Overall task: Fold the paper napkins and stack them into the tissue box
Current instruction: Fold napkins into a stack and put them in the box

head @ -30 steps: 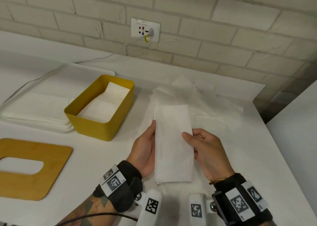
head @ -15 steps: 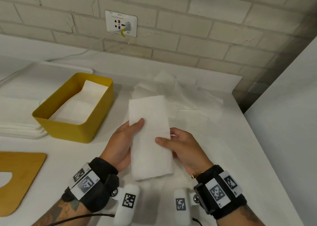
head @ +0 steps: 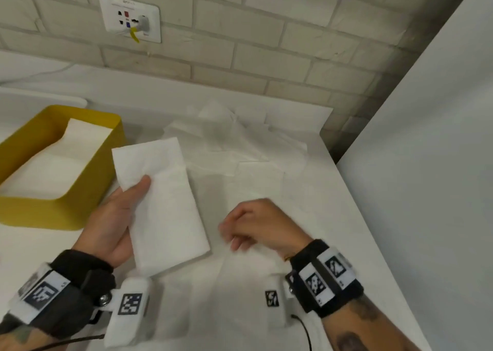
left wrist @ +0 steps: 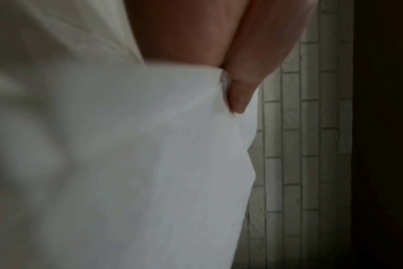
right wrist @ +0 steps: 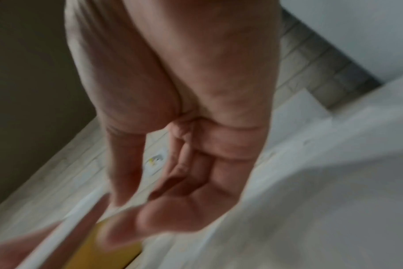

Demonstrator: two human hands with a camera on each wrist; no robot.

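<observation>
At nine o'clock I see the yellow tissue box (head: 88,190) on the white table (head: 333,217), folded napkins (head: 58,169) already lying inside it. Just right of the box, my left hand (head: 112,222) grips a folded napkin (head: 165,204), thumb pressed on top, its far corner over the box's near wall. At twelve o'clock lies a loose napkin pile (head: 240,142). Toward four o'clock my right hand (head: 264,225) hangs above the table, fingers loosely curled, holding nothing.
</observation>
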